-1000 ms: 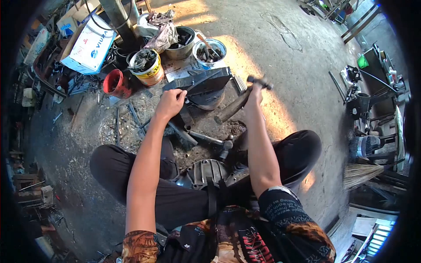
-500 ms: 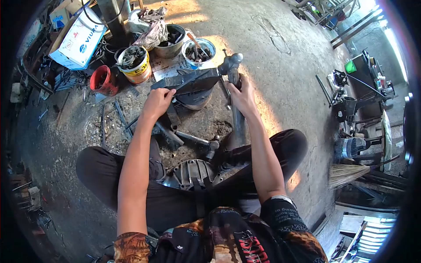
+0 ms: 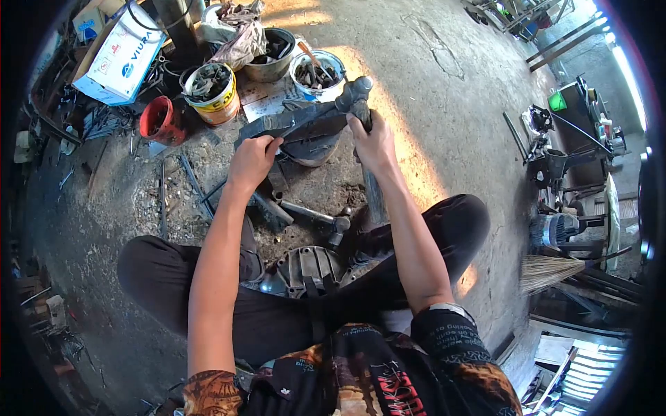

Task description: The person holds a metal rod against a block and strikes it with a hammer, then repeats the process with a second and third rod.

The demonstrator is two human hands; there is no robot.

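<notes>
My right hand (image 3: 375, 145) is wrapped around the handle of a hammer (image 3: 354, 97), close below its heavy dark head. The handle's lower end extends down past my wrist. The head is at the right end of a dark anvil (image 3: 260, 126); whether it touches cannot be made out. My left hand (image 3: 254, 163) is closed at the anvil's near edge, pinching a thin dark metal strip (image 3: 302, 127) that slants up along the anvil toward the hammer head. A second hammer (image 3: 312, 215) lies on the ground between my legs, near a ribbed metal casting (image 3: 309, 267).
Beyond the anvil stand a white bucket (image 3: 317, 75) of metal pieces, a yellow-banded bucket (image 3: 211, 97), a grey basin (image 3: 270, 59) and a red bucket (image 3: 159, 119). A cardboard box (image 3: 118, 59) stands far left. Bars (image 3: 194, 184) lie left; a straw broom (image 3: 551, 272) lies right.
My right hand and the hammer have shifted slightly left, bringing the head closer over the anvil's right end. My left hand keeps its grip at nearly the same spot.
</notes>
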